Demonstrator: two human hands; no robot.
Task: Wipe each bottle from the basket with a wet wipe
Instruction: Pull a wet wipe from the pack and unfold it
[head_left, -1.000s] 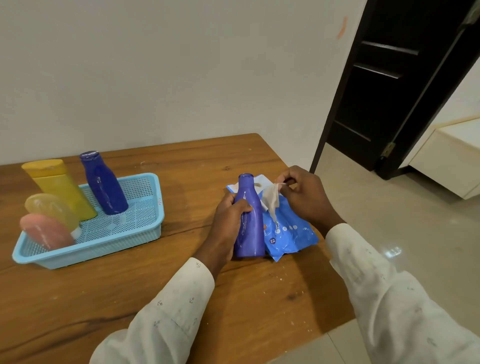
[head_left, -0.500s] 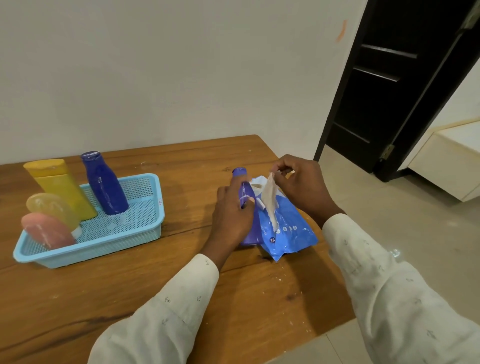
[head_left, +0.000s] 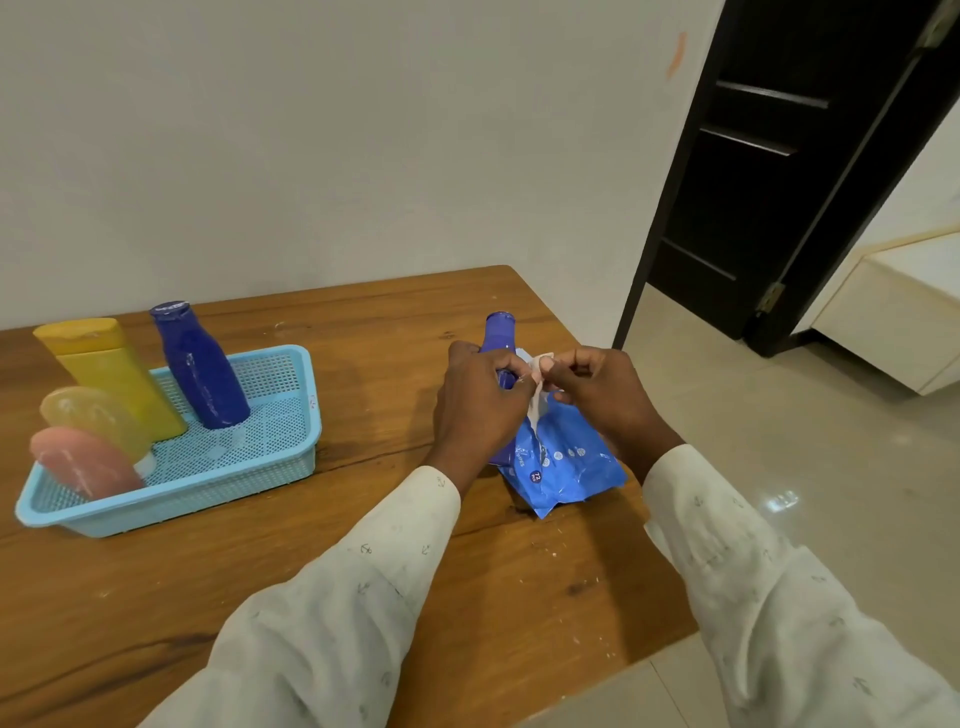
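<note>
Wood-grained and flecked with white specks, the bench (head_left: 156, 597) carries a light-blue perforated plastic basket (head_left: 249, 467) holding a dark blue bottle (head_left: 200, 364), a yellow tube (head_left: 111, 369) and two translucent rounded containers. Near the bench's right edge, the left hand (head_left: 480, 400) grips a glossy purple-blue bottle (head_left: 500, 332) beside a crinkled blue wipes pack (head_left: 566, 462). The right hand (head_left: 605, 395) has its fingers (head_left: 550, 366) pinched on a thin white wet wipe (head_left: 535, 405) rising from the pack.

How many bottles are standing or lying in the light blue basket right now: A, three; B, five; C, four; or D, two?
C: the basket holds a yellow bottle, a dark blue bottle, an amber bottle and a pink bottle; a fifth bottle is outside it in the left hand.
</note>
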